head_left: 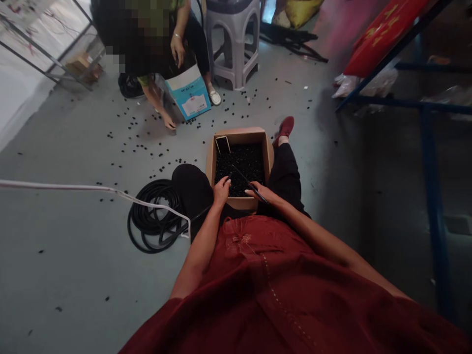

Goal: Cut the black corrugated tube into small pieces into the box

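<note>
Clearly mid-job: black bits by the boxful, plenty of tube left

So, the cardboard box (210, 164) is at 12 o'clock on the floor (81, 255), between the wearer's legs, with loose black bits (245, 156) spread across its bottom. A phone-like thing (223, 145) leans in the box's 11 o'clock corner.

The left hand (221, 191) is over the near side, grip pinched closed on what looks like the end of a black tube (230, 175). The right hand (263, 191) is just beside it at about 1 o'clock, fingers closed round a long thin dark tool (243, 177) that slants over the bits.

Progress? I'd call it well under way: lots of bits are in the box, but a fat coil (141, 209) lies at 10 o'clock, so there's probably a good deal left. More bits litter the floor, mostly round 11 o'clock, where a co-worker's hand (169, 123) reaches down beside a blue-and-white carton (195, 98).

Hard to make out: whether the tube runs back to the coil, since the left forearm and dark trousers hide the stretch between. The tool's type is anyone's guess, its handle being mostly covered. Can't judge how deep the bits go either, or see inside that carton.
</note>
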A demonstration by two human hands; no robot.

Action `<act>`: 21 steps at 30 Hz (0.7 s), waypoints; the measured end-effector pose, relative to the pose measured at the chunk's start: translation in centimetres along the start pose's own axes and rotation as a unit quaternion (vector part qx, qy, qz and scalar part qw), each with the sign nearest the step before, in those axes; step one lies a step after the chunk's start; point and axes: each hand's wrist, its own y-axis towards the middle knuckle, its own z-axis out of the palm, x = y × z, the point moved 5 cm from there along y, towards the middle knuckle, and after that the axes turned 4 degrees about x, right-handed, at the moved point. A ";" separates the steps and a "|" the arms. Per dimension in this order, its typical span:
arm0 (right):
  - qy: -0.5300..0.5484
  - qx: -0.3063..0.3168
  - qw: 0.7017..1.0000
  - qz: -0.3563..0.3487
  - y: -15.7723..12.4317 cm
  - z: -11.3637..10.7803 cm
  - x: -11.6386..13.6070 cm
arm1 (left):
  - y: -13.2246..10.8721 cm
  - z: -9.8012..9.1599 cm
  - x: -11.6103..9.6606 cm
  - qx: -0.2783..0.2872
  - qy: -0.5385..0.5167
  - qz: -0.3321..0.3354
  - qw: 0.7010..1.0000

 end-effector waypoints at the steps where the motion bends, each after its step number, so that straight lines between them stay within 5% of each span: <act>1: -0.026 0.008 1.000 -0.007 -0.1 0.0 0.1 | -0.1 0.0 -0.1 -0.001 -0.009 0.004 1.000; 21: -0.031 0.049 0.998 -0.004 -0.5 0.7 1.0 | -0.6 0.7 -1.0 0.028 0.155 0.096 0.983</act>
